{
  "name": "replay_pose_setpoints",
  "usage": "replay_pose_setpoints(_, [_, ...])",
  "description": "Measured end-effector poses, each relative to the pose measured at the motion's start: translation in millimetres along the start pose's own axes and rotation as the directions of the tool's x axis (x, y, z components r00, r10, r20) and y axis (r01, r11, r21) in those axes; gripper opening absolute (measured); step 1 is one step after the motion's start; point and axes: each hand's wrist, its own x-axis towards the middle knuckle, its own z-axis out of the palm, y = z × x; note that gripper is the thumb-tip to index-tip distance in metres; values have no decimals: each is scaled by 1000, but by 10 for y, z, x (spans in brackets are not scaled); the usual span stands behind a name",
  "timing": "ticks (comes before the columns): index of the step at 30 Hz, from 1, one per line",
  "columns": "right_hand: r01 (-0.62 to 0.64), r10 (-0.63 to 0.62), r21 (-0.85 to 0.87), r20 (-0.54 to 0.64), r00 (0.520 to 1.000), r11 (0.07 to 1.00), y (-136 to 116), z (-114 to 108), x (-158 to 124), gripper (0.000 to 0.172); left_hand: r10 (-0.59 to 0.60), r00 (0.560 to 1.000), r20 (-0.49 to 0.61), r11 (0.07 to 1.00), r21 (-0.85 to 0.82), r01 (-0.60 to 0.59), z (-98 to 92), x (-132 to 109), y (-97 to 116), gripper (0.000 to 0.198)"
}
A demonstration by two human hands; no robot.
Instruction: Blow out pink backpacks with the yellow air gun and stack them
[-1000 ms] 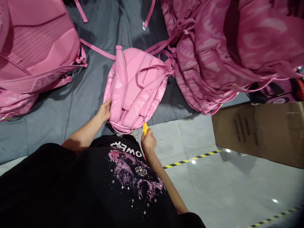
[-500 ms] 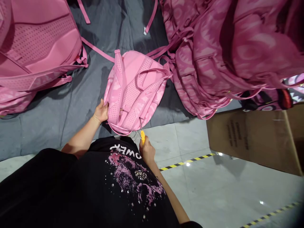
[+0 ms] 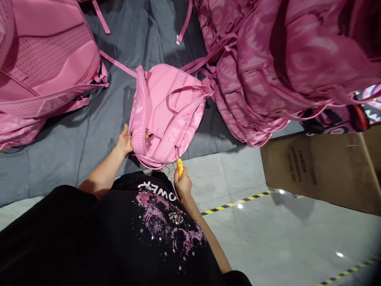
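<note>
A small pink backpack (image 3: 165, 93) lies with its back panel and shoulder straps facing up. My left hand (image 3: 125, 141) is closed around the lower part of its left shoulder strap (image 3: 138, 131); fingertips show in the gap beside the strap. In my closed right hand (image 3: 183, 184) is a yellow-handled tool (image 3: 179, 167) with a thin metal shaft. The shaft points up at the backpack's lower right edge, near the end of the right strap. Whether its tip touches the fabric I cannot tell.
The backpack rests on a grey cloth-covered surface (image 3: 101, 139). A larger pink backpack (image 3: 53, 59) lies to the left, and several pink camouflage backpacks (image 3: 262, 75) are heaped at the right. A cardboard box (image 3: 315, 171) stands on the tiled floor near striped tape (image 3: 238, 202).
The left shoulder strap has lifted and shifted left under my left hand, so the gap beneath it is wider. My right hand stays near the lower right edge with the tool.
</note>
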Motion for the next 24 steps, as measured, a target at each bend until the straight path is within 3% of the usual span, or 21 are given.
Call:
replay_pose_setpoints(13, [26, -19, 141, -50, 999, 990, 80, -83, -63, 38, 30, 998, 52, 998, 45, -32, 128, 1, -44, 103])
replay_pose_setpoints(17, [44, -29, 222, -70, 997, 974, 323, -88, -392, 44, 26, 998, 59, 999, 46, -29, 160, 42, -73, 100])
replay_pose_setpoints(20, [54, -55, 240, -3, 998, 969, 462, -97, -706, 45, 22, 998, 52, 999, 44, -24, 206, 41, -75, 95])
replay_pose_setpoints(24, [91, -93, 17, 199, 976, 996, 382, -143, -740, 30, 26, 998, 49, 992, 122, -32, 287, 92, -69, 86])
